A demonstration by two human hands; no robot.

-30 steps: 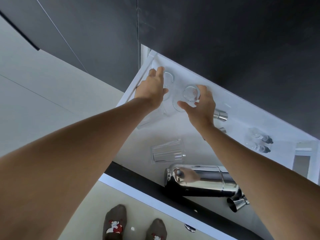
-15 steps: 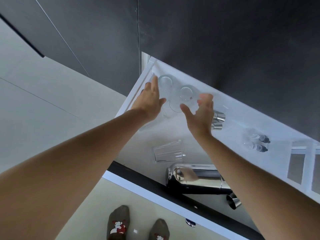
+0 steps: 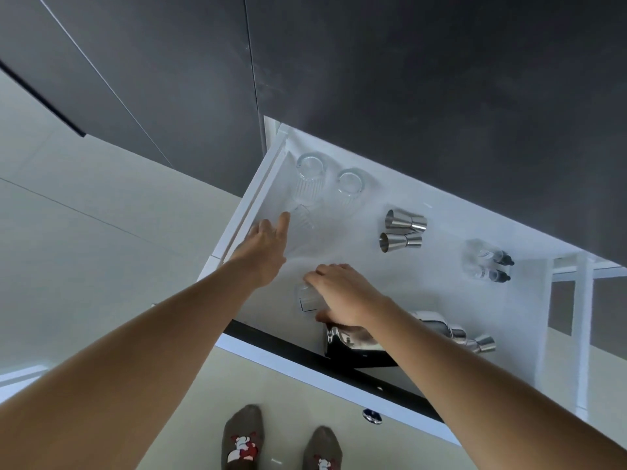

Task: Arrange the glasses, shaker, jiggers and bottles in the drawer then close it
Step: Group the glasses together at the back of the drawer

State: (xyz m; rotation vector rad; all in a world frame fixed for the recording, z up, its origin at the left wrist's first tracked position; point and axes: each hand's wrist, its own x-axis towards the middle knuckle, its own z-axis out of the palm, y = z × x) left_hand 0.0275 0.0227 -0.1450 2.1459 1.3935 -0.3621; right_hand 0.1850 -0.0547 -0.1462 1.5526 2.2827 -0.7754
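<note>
The white drawer (image 3: 251, 205) is pulled out. Two ribbed glasses (image 3: 310, 174) (image 3: 351, 186) stand upright in its far left corner. A third glass (image 3: 303, 217) lies just before them, at the fingertips of my left hand (image 3: 264, 249), which is spread open. My right hand (image 3: 346, 296) is curled over a fourth lying glass (image 3: 307, 300), with fingers and thumb on either side. Two steel jiggers (image 3: 405, 222) (image 3: 400, 239) lie mid-drawer, and two small bottles (image 3: 488, 256) (image 3: 488, 274) lie at the right. The shaker (image 3: 437, 329) lies at the front, partly under my right wrist, beside another jigger (image 3: 483, 344).
Dark cabinet fronts rise behind and above the drawer. The drawer front has a dark top edge and a small round knob (image 3: 371, 415). My feet in socks (image 3: 242, 439) stand on the pale floor right below it. A white frame (image 3: 582, 300) borders the drawer's right end.
Both hands have let go of the two glasses in the far corner and pulled back. My right hand dropped onto the lying glass near the front; my left moved to the third glass.
</note>
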